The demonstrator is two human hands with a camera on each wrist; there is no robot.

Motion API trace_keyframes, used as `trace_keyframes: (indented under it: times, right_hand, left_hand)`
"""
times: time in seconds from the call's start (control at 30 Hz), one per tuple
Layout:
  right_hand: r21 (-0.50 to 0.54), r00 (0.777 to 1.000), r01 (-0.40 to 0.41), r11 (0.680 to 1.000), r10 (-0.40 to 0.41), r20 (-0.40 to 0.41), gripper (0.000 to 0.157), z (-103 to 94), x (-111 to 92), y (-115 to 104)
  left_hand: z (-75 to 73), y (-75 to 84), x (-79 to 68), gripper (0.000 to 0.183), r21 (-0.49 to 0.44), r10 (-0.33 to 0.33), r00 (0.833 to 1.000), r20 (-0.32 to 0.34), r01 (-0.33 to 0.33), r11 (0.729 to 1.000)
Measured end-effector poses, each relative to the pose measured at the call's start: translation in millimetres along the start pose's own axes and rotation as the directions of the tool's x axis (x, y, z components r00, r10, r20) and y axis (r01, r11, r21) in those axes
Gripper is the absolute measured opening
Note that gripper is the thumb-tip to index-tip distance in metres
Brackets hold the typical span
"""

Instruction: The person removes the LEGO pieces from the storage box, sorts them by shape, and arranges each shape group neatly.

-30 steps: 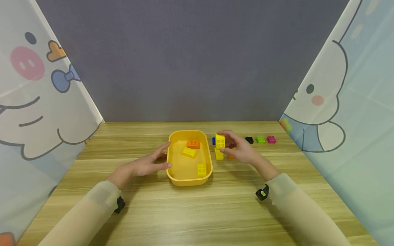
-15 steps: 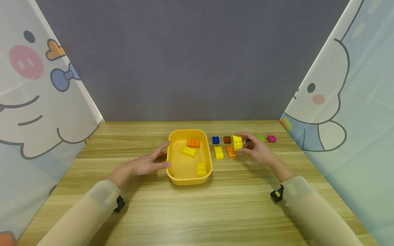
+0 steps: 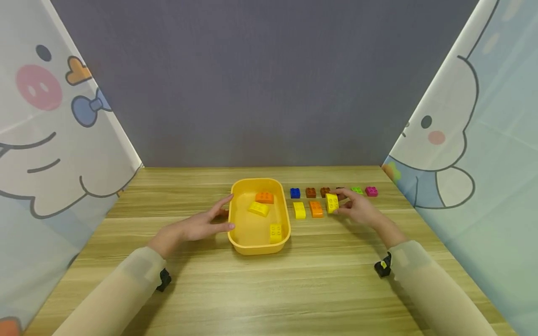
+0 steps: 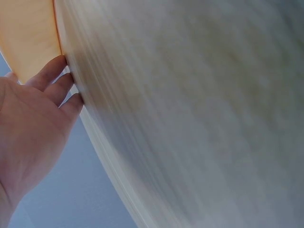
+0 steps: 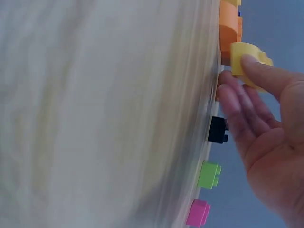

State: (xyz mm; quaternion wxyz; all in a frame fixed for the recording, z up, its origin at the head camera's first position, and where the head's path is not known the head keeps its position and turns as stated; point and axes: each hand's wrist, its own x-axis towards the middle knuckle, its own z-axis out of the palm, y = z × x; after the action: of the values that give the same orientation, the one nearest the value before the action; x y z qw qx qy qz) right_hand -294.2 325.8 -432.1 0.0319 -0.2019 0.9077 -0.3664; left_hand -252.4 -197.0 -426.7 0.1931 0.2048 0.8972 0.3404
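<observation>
My right hand (image 3: 359, 210) pinches a yellow building brick (image 3: 332, 204) between thumb and fingers, just right of an orange brick (image 3: 316, 209) in the near row. In the right wrist view the held yellow brick (image 5: 252, 49) is tilted, low by the table. My left hand (image 3: 197, 227) lies with spread fingers along the left side of a yellow plastic bin (image 3: 257, 250), thumb and a finger touching its rim. Inside the bin lie an orange brick (image 3: 264, 198), a yellow brick (image 3: 258, 208) and another yellow brick (image 3: 275, 234).
Left of the orange brick on the table sits a yellow brick (image 3: 299, 210). The back row has blue (image 3: 295, 192), brown (image 3: 310, 192), another brown (image 3: 325, 192), black (image 5: 218, 129), green (image 3: 357, 190) and pink (image 3: 371, 191) bricks. A grey panel (image 3: 260, 84) stands behind the table.
My right hand has carried the yellow brick rightward past the orange brick, then lowered it toward the table at the near row. My left hand and the bin have stayed put.
</observation>
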Motion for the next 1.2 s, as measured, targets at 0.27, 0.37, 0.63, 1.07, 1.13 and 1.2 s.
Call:
trace_keyframes:
  times: [0.27,0.37,0.63,1.07,1.13,1.2]
  right_hand:
    - [-0.167,0.993,-0.002,0.986,0.022,0.116,0.061,-3.7,-0.3,7.4]
    - [-0.195,0.991,0.011,0.981,0.015,0.135,0.06,-3.8,-0.1,7.0]
    - [-0.194,0.989,0.027,0.981,0.002,0.149,0.058,-1.8,1.5,7.2]
    - [-0.205,0.992,0.026,0.979,0.0,0.123,0.058,1.1,3.1,11.1]
    - [-0.205,0.992,0.027,0.978,-0.002,0.123,0.058,1.1,2.8,10.7]
    - [-0.203,0.992,0.023,0.979,0.003,0.123,0.058,1.3,2.4,10.0]
  left_hand:
    - [0.0,0.6,0.7,0.099,0.005,-0.009,1.0,0.002,0.009,1.0]
    - [0.1,0.9,0.7,0.099,0.006,-0.011,1.0,0.002,0.011,1.0]
    - [0.6,1.0,-0.7,0.099,0.007,-0.013,1.0,-0.003,0.013,1.0]
    - [0.6,-0.9,0.5,0.098,0.02,-0.015,1.0,0.002,0.015,1.0]
    - [0.8,-1.0,0.7,0.098,0.022,-0.013,1.0,0.002,0.013,1.0]
    - [0.8,-0.6,0.6,0.098,0.022,-0.012,1.0,0.002,0.012,1.0]
